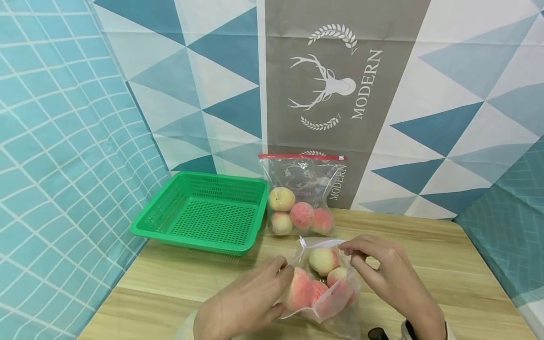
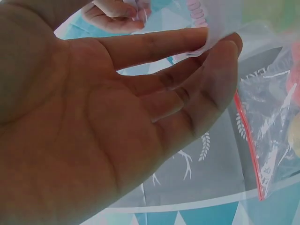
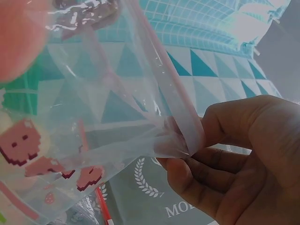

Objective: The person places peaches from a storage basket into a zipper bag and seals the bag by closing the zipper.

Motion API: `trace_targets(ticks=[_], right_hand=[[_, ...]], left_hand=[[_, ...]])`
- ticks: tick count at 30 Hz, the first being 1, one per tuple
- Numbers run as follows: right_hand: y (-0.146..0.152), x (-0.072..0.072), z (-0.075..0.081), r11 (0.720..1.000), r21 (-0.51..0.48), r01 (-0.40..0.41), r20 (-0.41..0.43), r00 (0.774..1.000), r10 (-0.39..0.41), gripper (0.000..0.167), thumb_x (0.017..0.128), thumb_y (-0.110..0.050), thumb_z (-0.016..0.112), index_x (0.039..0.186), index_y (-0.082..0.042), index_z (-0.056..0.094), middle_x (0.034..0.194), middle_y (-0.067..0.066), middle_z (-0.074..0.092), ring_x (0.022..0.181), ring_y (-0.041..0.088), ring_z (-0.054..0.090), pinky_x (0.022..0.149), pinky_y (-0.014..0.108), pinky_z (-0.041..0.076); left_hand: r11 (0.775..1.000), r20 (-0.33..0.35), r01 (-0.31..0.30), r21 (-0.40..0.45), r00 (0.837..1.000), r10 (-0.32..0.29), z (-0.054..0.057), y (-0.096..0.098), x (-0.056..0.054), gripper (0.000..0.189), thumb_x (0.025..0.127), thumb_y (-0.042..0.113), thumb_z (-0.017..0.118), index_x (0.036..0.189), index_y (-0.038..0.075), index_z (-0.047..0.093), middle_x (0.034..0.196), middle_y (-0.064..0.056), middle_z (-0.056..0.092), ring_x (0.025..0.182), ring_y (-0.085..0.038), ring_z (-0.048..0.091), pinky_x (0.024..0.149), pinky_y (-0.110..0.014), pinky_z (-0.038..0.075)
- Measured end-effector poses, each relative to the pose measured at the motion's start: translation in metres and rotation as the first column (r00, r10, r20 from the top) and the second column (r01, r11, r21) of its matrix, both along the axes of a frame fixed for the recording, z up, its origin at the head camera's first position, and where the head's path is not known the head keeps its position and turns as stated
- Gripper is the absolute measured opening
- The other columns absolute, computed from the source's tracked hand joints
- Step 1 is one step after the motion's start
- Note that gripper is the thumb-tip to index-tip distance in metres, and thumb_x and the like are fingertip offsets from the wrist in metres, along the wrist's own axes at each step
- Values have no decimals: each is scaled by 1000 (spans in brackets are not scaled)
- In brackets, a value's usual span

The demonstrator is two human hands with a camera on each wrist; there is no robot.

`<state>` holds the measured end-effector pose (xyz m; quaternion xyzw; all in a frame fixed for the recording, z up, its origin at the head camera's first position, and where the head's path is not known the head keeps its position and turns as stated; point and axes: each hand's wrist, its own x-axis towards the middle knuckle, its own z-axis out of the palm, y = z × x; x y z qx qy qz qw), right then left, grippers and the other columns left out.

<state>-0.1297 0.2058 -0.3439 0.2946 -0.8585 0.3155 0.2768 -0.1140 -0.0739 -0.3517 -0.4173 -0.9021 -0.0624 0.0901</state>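
Note:
A translucent zip bag (image 1: 340, 326) holds several peaches (image 1: 324, 261), its mouth spread wide, with a white rim. Pink printed figures (image 3: 21, 140) show on its film in the right wrist view. My right hand (image 1: 384, 269) pinches the rim at the bag's right side; thumb and fingers (image 3: 180, 173) close on the edge strip. At the left side of the mouth, my left hand (image 1: 250, 297) touches the rim with its fingertips. Those fingers (image 2: 154, 47) look mostly straight, slightly bent near the tips, and the thumb stands apart from them.
Behind, a clear bag with a red zip strip (image 1: 301, 157) stands against the patterned backdrop (image 1: 212, 71), with several peaches (image 1: 302, 215) inside. An empty green basket (image 1: 204, 243) stands to the left on the wooden table (image 1: 170, 293). A black object (image 1: 377, 333) shows at the front edge.

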Motion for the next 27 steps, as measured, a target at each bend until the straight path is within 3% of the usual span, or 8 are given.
trace_targets(ticks=[7, 13, 17, 20, 24, 27], right_hand=[[3, -1, 0, 1000, -4, 7, -5, 1000, -7, 38, 77, 15, 66, 92, -19, 75, 90, -11, 70, 72, -1, 60, 58, 12, 44], [3, 0, 1, 1000, 8, 26, 6, 1000, -26, 38, 78, 14, 67, 91, -21, 75, 90, -12, 70, 74, 0, 60, 58, 11, 44], [2, -1, 2, 1000, 19, 7, 18, 1000, -8, 39, 79, 14, 66, 91, -22, 74, 91, -12, 71, 74, 0, 59, 58, 11, 43], [1, -2, 1, 1000, 24, -18, 28, 999, 17, 41, 80, 15, 65, 92, -23, 74, 92, -13, 70, 74, -1, 59, 59, 12, 44], [0, -1, 0, 999, 33, -30, 23, 999, 29, 43, 79, 16, 65, 91, -24, 74, 91, -14, 69, 76, -1, 61, 63, 12, 45], [-1, -1, -1, 998, 44, -38, 9, 999, 37, 43, 78, 16, 65, 91, -25, 74, 91, -15, 68, 78, 0, 62, 67, 12, 45]], left_hand=[[997, -31, 44, 57, 999, -43, 1, 2, 0, 23, 87, 21, 73, 105, 14, 61, 93, 6, 49, 78, -6, 48, 68, -20, 44], [987, 1, 85, 134, 996, -86, 1, 3, -6, 19, 96, 13, 61, 115, 17, 59, 93, 8, 57, 83, -5, 57, 71, -22, 50], [976, -58, 82, 202, 996, -72, 0, 3, -17, 24, 94, 4, 61, 115, 14, 56, 94, 7, 60, 84, -7, 60, 72, -23, 52], [955, -124, 90, 283, 991, -57, -3, 2, -27, 41, 89, -5, 63, 125, 12, 55, 110, 2, 63, 96, -10, 63, 76, -25, 54], [929, -111, 94, 357, 992, -58, -11, 2, -42, 65, 86, -10, 64, 144, 16, 50, 134, -1, 57, 117, -13, 58, 87, -29, 54], [923, -84, 128, 363, 991, -104, -19, 5, -54, 57, 90, -5, 65, 142, 16, 54, 135, 1, 57, 121, -10, 56, 93, -28, 51]])
